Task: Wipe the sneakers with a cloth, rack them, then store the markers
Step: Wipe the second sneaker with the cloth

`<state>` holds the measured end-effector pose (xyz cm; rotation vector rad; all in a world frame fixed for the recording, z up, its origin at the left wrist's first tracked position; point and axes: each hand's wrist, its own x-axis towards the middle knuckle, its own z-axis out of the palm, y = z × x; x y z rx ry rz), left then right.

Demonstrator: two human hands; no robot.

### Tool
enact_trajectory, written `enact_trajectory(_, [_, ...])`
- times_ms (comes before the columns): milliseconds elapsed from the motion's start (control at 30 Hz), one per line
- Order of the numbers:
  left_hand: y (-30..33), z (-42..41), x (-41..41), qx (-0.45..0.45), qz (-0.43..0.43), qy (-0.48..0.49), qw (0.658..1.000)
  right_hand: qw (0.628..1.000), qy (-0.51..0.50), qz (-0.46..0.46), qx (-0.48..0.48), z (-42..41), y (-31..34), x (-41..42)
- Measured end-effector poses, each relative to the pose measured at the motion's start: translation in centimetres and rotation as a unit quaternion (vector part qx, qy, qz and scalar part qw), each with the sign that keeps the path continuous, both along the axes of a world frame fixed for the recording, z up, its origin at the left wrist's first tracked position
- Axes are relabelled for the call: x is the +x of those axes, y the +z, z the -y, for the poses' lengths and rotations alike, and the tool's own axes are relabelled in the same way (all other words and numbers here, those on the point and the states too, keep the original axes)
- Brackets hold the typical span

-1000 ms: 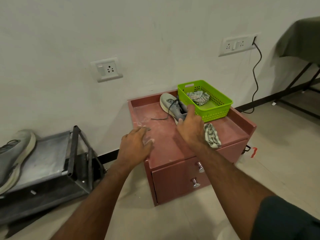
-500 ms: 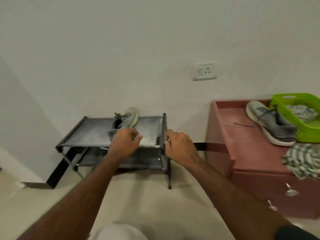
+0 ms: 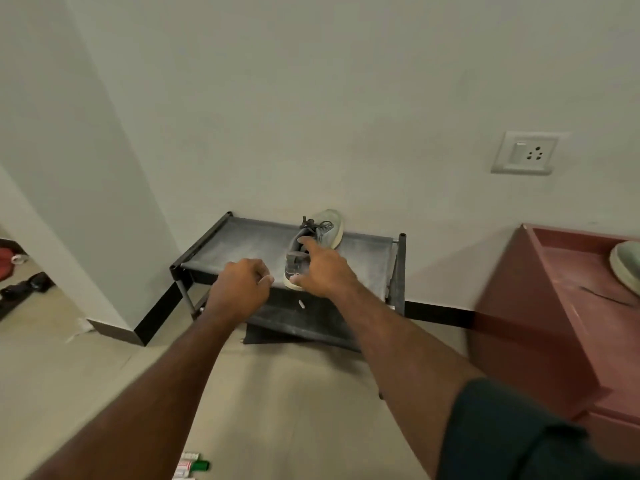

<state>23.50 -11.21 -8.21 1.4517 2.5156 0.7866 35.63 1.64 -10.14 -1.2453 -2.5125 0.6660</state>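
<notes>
A grey sneaker (image 3: 320,232) with a pale sole lies on the top shelf of a dark metal shoe rack (image 3: 242,239) against the wall, toe toward the wall. My right hand (image 3: 320,270) reaches over its heel, fingers spread, the index finger at the shoe's opening; it holds nothing. My left hand (image 3: 240,285) hovers over the rack's front edge, left of the shoe, fingers curled loosely with nothing visible in them. The toe of the second sneaker (image 3: 626,268) shows on the red cabinet (image 3: 540,306) at the right edge. Markers (image 3: 190,465) lie on the floor at the bottom.
A wall socket (image 3: 526,152) sits above and right of the rack. A wall corner juts out on the left, with dark items on the floor (image 3: 24,285) beyond it. Bare floor lies between me and the rack.
The view has swung left from the red cabinet to the rack. Both hands left the cabinet top; my right hand has moved from the rack's right post onto the racked sneaker.
</notes>
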Motion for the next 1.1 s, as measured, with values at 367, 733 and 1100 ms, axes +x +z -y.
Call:
enact_trajectory(367, [-1.6,-1.1,3.4,0.027,0.037,-0.047,0.998,0.981,-0.087,-0.176,-0.002,0.0,-1.7,5.7])
enact_trajectory(733, [1.2,-6.4,29.8,0.117,0.099,-0.269,0.951,0.957,-0.147,-0.191,0.162,2.9,3.6,35.2])
enact_trajectory(1100, [-0.9,-9.4,42.6,0.068,0.051,-0.26,0.962,0.957,-0.163,-0.214,0.108,3.8,1.6,46.0])
